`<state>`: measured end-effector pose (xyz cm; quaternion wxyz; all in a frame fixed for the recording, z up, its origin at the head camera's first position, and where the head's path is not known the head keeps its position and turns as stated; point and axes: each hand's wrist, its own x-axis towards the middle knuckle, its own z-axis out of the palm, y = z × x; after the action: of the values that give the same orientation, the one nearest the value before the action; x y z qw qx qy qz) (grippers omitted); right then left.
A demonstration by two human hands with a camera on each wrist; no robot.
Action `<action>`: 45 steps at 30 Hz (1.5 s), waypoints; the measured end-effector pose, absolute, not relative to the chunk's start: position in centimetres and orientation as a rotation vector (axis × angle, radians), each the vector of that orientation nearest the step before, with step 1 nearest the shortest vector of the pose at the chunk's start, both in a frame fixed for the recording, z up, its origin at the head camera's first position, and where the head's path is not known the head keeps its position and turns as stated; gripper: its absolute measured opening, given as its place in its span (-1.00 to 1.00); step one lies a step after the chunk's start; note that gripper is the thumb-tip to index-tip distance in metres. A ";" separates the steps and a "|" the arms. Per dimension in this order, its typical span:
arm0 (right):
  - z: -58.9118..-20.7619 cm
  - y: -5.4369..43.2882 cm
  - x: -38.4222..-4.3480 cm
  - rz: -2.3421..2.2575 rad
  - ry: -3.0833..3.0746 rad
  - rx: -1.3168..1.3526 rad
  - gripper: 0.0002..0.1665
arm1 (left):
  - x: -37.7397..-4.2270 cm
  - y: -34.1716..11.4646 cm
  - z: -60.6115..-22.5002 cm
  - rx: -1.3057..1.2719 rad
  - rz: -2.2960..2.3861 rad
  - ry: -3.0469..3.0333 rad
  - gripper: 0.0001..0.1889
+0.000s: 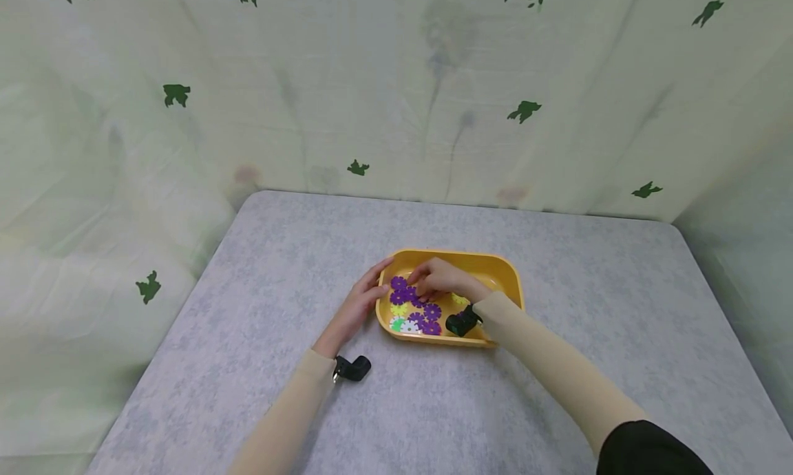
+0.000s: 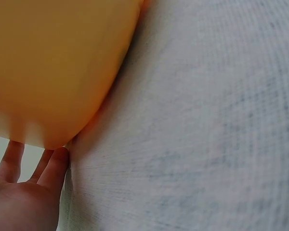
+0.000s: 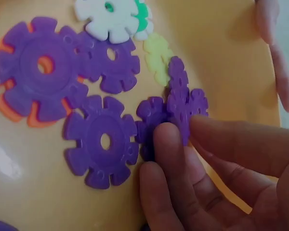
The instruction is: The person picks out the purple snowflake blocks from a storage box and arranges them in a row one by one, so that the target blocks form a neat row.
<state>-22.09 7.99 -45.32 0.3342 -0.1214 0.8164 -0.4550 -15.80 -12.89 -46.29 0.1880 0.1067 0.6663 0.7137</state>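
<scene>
A yellow tray (image 1: pixel 508 272) holds notched plastic discs, most of them purple. My left hand (image 1: pixel 357 305) rests against the tray's left side. In the left wrist view, its straight fingers (image 2: pixel 55 168) touch the outside wall. Inside the tray my right hand (image 1: pixel 447 279) reaches down to the discs at the left. The right wrist view shows its thumb and fingers pinching a tilted purple disc (image 3: pixel 179 111). Close by lie another purple disc (image 3: pixel 89 144) and a purple one (image 3: pixel 24 72) on top of an orange one. A white disc (image 3: pixel 98 21) partly covers a green one.
The tray stands on a grey mottled table (image 1: pixel 310 241). Yellow discs (image 3: pixel 156 57) lie near the tray's left end. A pale curtain (image 1: pixel 384 82) with green bird shapes hangs behind the table. Each wrist wears a black camera (image 1: pixel 354 368).
</scene>
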 end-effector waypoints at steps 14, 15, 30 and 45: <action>-45.6 7.7 -22.2 -1.078 2.259 -0.440 -0.85 | -16.0 -12.6 -46.3 0.295 2.023 1.884 -0.43; -45.6 7.8 -22.2 -1.082 2.258 -0.445 -0.85 | -16.0 -12.6 -46.4 0.298 2.022 1.885 -0.43; -44.2 10.8 -21.8 -1.307 2.072 -0.418 -0.83 | -16.5 -12.9 -49.3 0.270 2.020 2.001 -0.49; -41.9 19.1 -20.6 -1.659 2.038 -0.251 -0.69 | -16.4 -12.8 -49.3 0.283 2.014 2.036 -0.49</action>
<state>-20.59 19.10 -41.89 0.2483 -0.0920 0.7478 -0.6088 -16.36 -12.84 -49.28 0.1315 0.0976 0.7015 0.6936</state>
